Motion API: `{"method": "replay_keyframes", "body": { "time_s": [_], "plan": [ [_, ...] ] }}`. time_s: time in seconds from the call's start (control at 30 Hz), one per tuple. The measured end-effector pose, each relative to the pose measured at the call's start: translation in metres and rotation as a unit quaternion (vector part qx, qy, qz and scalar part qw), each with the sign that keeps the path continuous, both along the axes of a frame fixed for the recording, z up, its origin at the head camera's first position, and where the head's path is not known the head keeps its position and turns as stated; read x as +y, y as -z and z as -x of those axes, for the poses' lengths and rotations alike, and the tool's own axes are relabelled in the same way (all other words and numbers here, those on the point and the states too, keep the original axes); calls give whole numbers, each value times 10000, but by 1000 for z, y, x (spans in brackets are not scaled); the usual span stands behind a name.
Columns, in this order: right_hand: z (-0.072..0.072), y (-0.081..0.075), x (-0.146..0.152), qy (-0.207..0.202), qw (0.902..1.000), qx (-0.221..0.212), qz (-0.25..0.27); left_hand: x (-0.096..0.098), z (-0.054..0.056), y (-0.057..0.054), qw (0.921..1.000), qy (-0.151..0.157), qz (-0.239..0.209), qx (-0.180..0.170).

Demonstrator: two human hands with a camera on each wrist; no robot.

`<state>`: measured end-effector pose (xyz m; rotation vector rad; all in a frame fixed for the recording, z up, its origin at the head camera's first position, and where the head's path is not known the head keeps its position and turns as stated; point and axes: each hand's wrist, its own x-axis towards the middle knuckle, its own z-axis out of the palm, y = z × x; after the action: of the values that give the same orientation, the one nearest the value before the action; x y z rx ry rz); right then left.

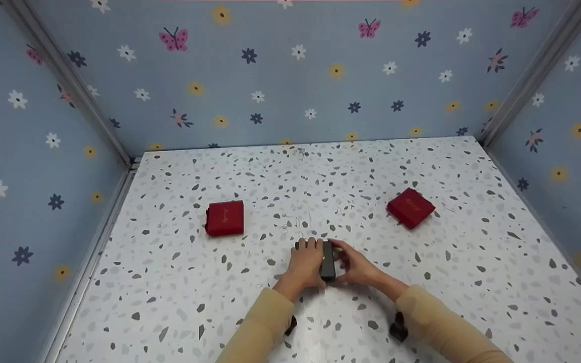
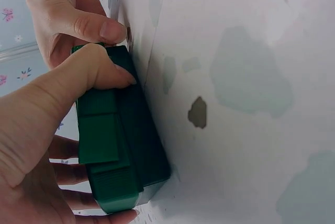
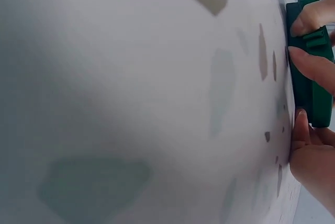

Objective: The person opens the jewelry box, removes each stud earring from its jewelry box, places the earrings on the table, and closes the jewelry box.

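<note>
Two tan sleeves (image 1: 260, 330) extend over the near part of a white table (image 1: 169, 307), whose top is speckled with grey, brown and pale green chips. A black piece shows by each wrist. Just past the cuffs, near the middle of the table, a green box (image 2: 138, 124) sits between the hands, low against the tabletop.

The left hand (image 1: 306, 263) lies across the left part of the box, palm down, wrist toward the body. Its thumb presses the near side while its fingers wrap over the far side, slightly apart, gripping the box. The right hand (image 1: 360, 266) comes in from the right with fingers bent, thumb and forefinger pinching the right end.

Farther out, two red boxes lie well apart: one to the left (image 1: 225, 219), nearly square to the table, the other to the right (image 1: 411, 208), turned cornerwise.

Beyond them the table meets a blue back wall (image 1: 310, 91) patterned with flowers and butterflies. Matching side walls (image 1: 13, 166) flank it, with grey metal strips (image 1: 63, 75) along the corners.
</note>
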<state>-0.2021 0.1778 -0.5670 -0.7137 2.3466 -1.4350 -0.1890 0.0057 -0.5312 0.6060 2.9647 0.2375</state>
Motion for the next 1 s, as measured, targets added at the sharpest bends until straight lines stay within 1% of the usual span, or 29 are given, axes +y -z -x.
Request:
{"method": "replay_keyframes", "body": {
  "time_s": [0.1, 0.2, 0.33, 0.43, 0.53, 0.7, 0.9, 1.0],
  "plan": [
    [-3, -5, -2, 2, 10000, 91, 38, 1, 1, 1, 10000, -4, 12, -38],
    [-7, -16, -4, -7, 9999, 124, 40, 1, 2, 1, 10000, -4, 20, -72],
    [-13, -30, -6, -19, 10000, 63, -45, 2, 3, 1, 9999, -11, 30, -136],
    [-15, -35, -6, -61, 9999, 66, -99, 2, 2, 0, 9999, -21, 72, -142],
    [-15, -36, -6, -136, 9998, 111, -40, 2, 2, -1, 9999, -32, 106, -123],
    [-13, -29, -5, -188, 9995, 270, 12, 2, 2, -3, 9998, -22, 151, -133],
    [-4, -4, 0, -187, 9986, 482, -68, 0, 2, -6, 9998, 15, 55, -175],
    [-1, 3, 2, -230, 9986, 479, -37, -1, 2, -8, 9998, 22, -80, -182]
  ]
}}
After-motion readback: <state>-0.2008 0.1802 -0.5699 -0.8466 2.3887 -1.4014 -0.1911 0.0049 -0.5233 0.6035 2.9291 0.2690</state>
